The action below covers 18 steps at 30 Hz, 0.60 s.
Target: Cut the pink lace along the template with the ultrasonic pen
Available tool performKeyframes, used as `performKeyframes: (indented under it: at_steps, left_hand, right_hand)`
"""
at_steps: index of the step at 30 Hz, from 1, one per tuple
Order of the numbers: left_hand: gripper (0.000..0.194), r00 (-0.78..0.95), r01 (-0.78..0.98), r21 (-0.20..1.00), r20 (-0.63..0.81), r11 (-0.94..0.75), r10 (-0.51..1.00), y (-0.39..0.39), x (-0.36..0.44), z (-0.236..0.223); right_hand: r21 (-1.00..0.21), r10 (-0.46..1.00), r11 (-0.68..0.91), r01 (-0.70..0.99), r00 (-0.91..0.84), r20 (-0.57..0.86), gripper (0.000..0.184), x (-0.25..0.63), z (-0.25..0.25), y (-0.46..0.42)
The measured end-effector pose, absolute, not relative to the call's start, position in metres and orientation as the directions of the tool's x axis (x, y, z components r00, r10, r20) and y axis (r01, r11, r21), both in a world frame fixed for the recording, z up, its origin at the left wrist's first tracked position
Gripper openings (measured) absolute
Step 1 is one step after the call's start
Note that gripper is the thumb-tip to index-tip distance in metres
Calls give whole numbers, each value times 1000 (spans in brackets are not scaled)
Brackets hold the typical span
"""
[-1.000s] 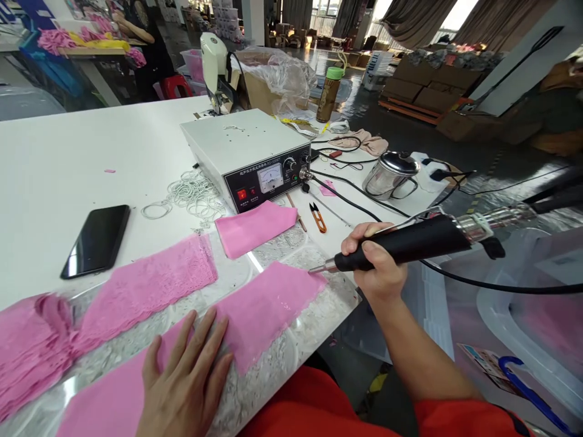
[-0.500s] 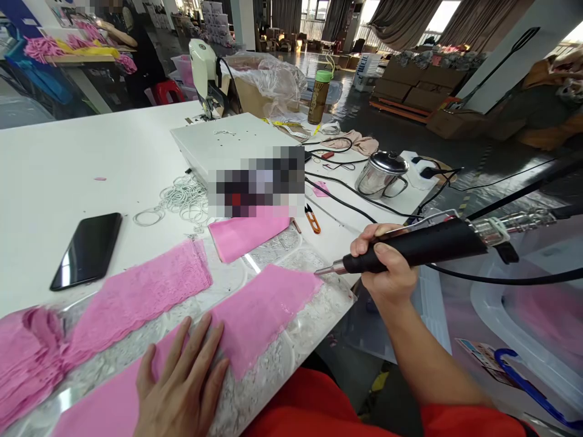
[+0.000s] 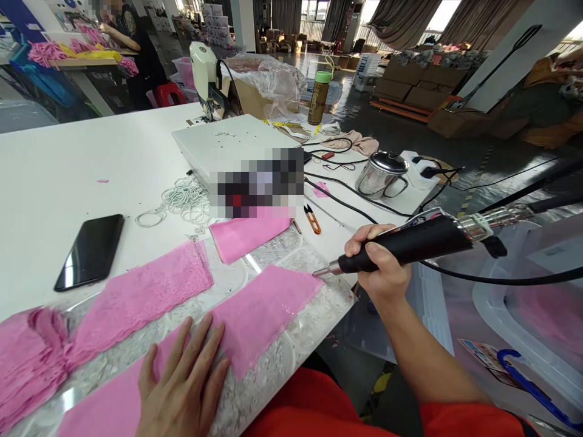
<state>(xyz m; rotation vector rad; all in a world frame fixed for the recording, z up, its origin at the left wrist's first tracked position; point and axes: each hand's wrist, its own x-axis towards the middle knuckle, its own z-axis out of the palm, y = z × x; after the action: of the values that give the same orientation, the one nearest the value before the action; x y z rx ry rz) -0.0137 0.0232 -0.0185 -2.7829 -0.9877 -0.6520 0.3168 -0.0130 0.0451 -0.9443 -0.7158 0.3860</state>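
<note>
My left hand (image 3: 184, 379) lies flat, fingers spread, on a long strip of pink fabric (image 3: 266, 312) over a clear patterned mat (image 3: 314, 315). My right hand (image 3: 382, 261) is wrapped round a thick black-handled tool with a narrow metal tip (image 3: 405, 246), like a handheld ultrasonic welder. The tip touches the strip's far right corner. Small shiny specks show near the strip's right edge. Beside my left hand lies a pink lace-edged piece (image 3: 146, 288), joined to a bunched pink pile (image 3: 31, 364). A folded pink piece (image 3: 250, 235) lies beyond the strip.
A black phone (image 3: 90, 252), white elastic loops (image 3: 184, 200), a white machine box (image 3: 237, 136), orange thread snips (image 3: 312, 220) and a lidded glass mug (image 3: 381, 175) stand or lie on the white table. Black cables run right. Plastic bins (image 3: 487, 303) stand below the edge. Another person sits far left.
My right hand and the tool's handle have shifted slightly left and the handle tilts a bit differently. The tip stays at the strip's corner. My left hand stays in place on the fabric.
</note>
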Motion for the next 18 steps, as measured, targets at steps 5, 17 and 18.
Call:
performKeyframes:
  at_steps: [5, 17, 18]
  left_hand:
    - [46, 743, 513, 62, 467, -856, 479, 20, -15, -5]
    - [15, 921, 321, 101, 198, -942, 335, 5, 97, 43]
    - [18, 930, 331, 103, 133, -938, 343, 8, 114, 43]
  right_hand:
    - [-800, 500, 599, -30, 794, 345, 14, 324, 46, -15]
    - [-789, 177, 611, 68, 959, 220, 18, 360, 21, -17]
    - [-798, 179, 599, 68, 960, 216, 17, 358, 20, -20]
